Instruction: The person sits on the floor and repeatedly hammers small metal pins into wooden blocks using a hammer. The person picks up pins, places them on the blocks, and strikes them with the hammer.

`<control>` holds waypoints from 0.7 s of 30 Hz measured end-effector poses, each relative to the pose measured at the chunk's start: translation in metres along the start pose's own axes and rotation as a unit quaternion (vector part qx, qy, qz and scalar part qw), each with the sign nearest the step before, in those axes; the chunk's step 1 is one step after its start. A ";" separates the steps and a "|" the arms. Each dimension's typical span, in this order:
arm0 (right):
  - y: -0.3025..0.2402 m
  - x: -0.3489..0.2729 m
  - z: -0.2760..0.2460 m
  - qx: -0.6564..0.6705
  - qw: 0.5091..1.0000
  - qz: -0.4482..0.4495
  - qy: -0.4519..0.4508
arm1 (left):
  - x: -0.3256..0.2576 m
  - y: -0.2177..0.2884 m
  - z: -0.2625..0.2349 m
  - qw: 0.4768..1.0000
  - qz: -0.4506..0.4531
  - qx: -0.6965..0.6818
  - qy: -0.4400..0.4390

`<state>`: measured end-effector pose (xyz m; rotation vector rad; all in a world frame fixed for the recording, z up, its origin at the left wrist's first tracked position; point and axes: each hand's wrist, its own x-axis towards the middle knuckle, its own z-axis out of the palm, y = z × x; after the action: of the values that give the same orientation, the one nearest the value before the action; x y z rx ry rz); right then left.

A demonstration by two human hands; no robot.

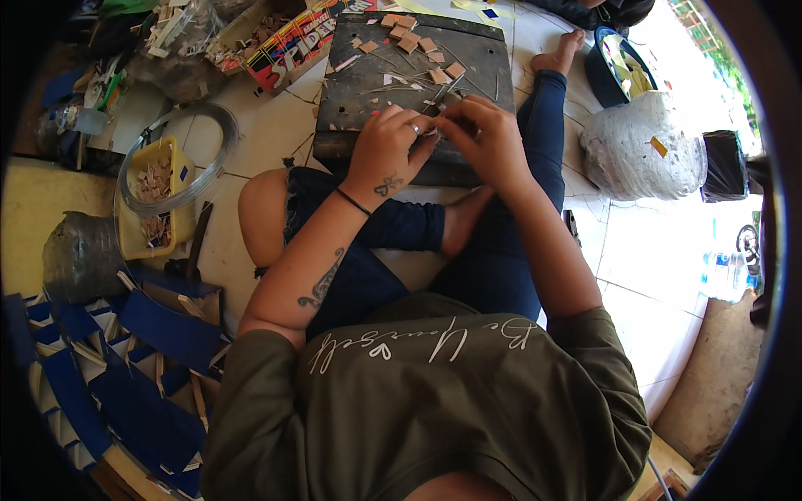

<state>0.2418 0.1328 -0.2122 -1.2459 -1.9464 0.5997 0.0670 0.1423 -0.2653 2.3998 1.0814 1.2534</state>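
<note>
My left hand (387,149) and my right hand (484,140) meet fingertip to fingertip over the near part of a low black worktop (355,104). Both are closed in a pinch, around something small and pale that my fingers mostly hide, so I cannot make out its kind. Beyond them on the worktop lie several small square wooden pieces (408,42), some stacked or overlapping. Thin cut lengths of wire (478,85) and pale scraps are scattered among these pieces.
At left, a coil of wire (230,138) rests over a yellow basket (185,204) of small wooden pieces. Blue-covered panels (167,330) pile up at lower left. A printed carton (288,54) touches the worktop's far left. At right stand a wrapped bundle (639,146) and a dark tub (600,71).
</note>
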 end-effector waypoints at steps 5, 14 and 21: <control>0.004 -0.018 -0.013 -0.096 0.995 -0.007 0.040 | 0.004 0.001 -0.004 0.996 -0.058 -0.067 0.003; 0.013 -0.114 -0.045 -0.223 0.957 0.184 -0.035 | 0.001 0.006 0.001 0.998 -0.047 -0.043 0.018; -0.029 -0.116 -0.068 0.055 0.945 0.317 -0.056 | -0.002 0.005 0.006 0.999 -0.001 -0.004 0.045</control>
<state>0.3089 0.0150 -0.1877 -1.8051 -1.5457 1.1007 0.0734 0.1380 -0.2682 2.3552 1.1014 1.3755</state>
